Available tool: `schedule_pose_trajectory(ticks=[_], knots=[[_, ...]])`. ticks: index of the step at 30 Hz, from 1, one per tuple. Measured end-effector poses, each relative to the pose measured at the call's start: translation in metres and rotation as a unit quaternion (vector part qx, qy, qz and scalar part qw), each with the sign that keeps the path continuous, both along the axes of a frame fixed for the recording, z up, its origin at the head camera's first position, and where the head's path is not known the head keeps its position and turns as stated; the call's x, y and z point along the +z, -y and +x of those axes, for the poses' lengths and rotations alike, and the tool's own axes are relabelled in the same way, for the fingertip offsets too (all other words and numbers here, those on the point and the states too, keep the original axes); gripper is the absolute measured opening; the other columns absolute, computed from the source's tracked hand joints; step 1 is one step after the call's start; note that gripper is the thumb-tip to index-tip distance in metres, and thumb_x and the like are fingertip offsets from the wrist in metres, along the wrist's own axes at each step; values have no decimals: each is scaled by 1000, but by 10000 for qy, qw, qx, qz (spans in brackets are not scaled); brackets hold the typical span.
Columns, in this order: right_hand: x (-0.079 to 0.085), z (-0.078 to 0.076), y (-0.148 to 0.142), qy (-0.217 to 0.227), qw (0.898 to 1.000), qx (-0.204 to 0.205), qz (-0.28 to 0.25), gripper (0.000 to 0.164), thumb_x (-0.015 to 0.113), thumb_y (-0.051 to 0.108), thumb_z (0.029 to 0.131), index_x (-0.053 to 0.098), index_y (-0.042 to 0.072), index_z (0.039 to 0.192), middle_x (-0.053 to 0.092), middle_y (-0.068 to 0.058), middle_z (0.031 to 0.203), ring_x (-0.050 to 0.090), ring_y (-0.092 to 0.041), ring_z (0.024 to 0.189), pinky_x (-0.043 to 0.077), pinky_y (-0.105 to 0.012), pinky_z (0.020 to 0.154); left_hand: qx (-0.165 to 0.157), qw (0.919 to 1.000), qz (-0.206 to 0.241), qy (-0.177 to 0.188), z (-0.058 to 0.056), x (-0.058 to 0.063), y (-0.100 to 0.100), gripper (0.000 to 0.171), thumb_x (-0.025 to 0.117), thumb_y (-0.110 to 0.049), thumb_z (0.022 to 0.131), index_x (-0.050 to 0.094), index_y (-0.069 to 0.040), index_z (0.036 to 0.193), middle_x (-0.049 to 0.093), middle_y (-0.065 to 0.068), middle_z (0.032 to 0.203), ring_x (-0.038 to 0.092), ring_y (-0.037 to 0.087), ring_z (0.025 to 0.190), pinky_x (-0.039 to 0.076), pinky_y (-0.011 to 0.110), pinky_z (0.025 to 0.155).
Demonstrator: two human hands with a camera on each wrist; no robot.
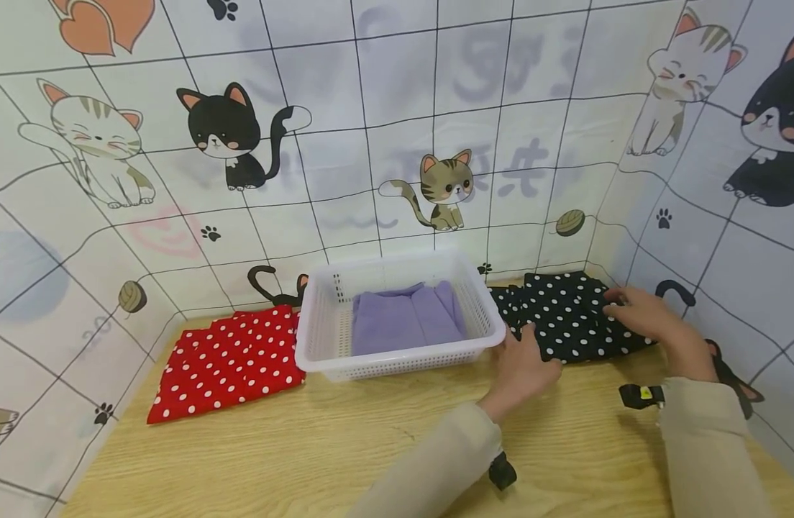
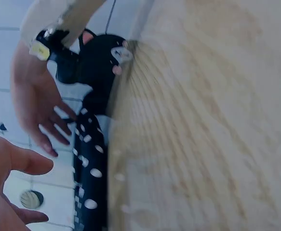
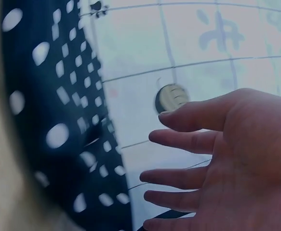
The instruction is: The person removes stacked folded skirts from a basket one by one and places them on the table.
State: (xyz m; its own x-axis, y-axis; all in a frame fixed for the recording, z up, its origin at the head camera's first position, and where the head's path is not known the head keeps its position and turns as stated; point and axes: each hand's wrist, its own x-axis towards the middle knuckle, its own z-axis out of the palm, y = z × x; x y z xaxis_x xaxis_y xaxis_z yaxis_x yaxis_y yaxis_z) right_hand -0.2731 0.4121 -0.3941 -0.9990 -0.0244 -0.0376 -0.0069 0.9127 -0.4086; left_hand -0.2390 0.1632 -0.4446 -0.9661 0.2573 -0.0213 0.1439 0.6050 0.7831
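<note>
A black cloth with white polka dots (image 1: 565, 316) lies folded on the table, to the right of a white plastic basket (image 1: 397, 360). My left hand (image 1: 523, 370) is at the cloth's near left corner, close by the basket's right end, fingers spread. Over the cloth's right side is my right hand (image 1: 656, 320), its fingers extended and apart in the right wrist view. Neither hand grips anything. Inside the basket sits a folded purple cloth (image 1: 403, 316).
Left of the basket lies a folded red cloth with white dots (image 1: 231, 360). The wooden table (image 1: 274, 453) meets a wall covering (image 1: 345, 144) printed with cats and grid lines at the back and both sides.
</note>
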Motion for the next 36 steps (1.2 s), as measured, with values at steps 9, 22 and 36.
schedule_pose_trajectory(ticks=[9, 22, 36], knots=[[27, 10, 20, -271, 9982, 58, -526, 48, 39, 18, 109, 39, -11, 147, 32, -47, 149, 33, -67, 133, 33, -79, 103, -914, 9945, 515, -27, 19, 24, 14, 72, 73, -36, 91, 42, -28, 155, 14, 9, 173, 24, 29, 159, 37, 44, 123], [47, 21, 44, -763, 9950, -30, -643, 52, 37, 26, 110, 37, 0, 155, 33, -39, 157, 28, -66, 140, 28, -83, 102, -1489, 9777, 1262, -780, 22, 60, 53, 79, 67, -34, 96, 28, -25, 163, 27, -1, 170, 30, 18, 156, 36, 41, 123], [66, 35, 75, -1371, 9847, 287, -1033, 51, 40, 27, 111, 37, 6, 158, 34, -34, 160, 43, -67, 131, 38, -81, 100, -387, 9555, 2922, -111, -14, 76, 154, 80, 67, -18, 96, 25, -36, 162, 21, 3, 170, 42, 32, 149, 48, 51, 113]])
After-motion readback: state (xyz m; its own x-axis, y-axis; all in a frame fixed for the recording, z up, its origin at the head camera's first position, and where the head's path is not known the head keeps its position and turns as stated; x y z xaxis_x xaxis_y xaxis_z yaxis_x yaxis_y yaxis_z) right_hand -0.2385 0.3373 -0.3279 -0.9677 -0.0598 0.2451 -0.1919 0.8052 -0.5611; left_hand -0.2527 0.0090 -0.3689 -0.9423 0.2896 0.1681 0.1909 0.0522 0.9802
